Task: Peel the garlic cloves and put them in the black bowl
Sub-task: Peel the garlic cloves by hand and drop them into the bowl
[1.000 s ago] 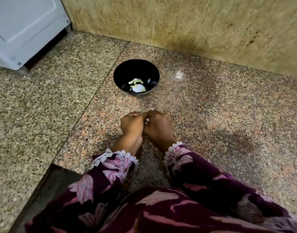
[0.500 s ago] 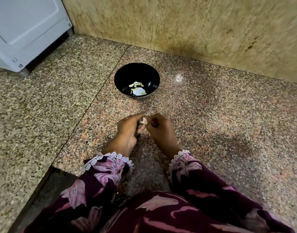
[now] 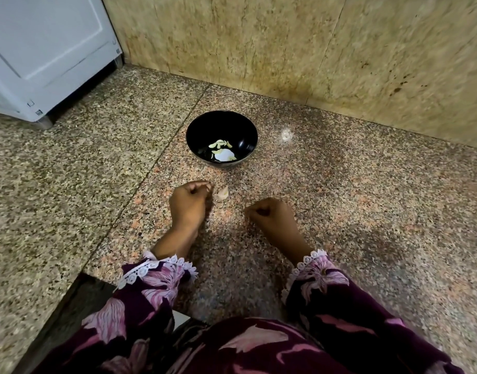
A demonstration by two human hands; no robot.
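- Left hand (image 3: 190,202): fingers curled, just beside a pale papery garlic piece (image 3: 222,193); whether they touch, cannot tell.
- Right hand (image 3: 271,214): fingers curled; contents cannot be told.
- Speckled granite floor (image 3: 367,198), glossy black bowl (image 3: 202,122), beige stone wall (image 3: 286,44).

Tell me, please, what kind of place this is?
Probably a home kitchen: a speckled granite counter against a stone-tiled wall, a white appliance at its left, and a black bowl holding peeled garlic cloves.
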